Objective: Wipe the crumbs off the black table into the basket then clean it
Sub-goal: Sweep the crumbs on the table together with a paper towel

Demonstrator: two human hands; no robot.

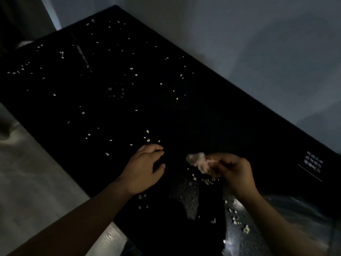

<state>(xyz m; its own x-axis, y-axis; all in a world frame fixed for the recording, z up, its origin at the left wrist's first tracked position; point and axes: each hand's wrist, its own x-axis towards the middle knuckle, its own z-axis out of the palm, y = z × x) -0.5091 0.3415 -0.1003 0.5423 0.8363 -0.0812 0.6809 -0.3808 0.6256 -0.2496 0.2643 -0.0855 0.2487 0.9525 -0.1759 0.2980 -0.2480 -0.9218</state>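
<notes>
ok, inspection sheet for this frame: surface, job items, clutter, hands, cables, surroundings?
Surface: black table, with pale crumbs scattered from the far end to the near edge.
Job's things: crumpled pale wipe, held in the right hand. Plastic-lined basket at the near right edge, with some crumbs apparently in it already.
Clutter: white printed label on the table's right side; nothing else seen.
Hands: left hand rests on the table, fingers loosely curled, nothing visibly held. Right hand pinches the wipe over the table.
Cables: nothing seen.
Surroundings: pale wall behind, grey floor to the left, dim light.
</notes>
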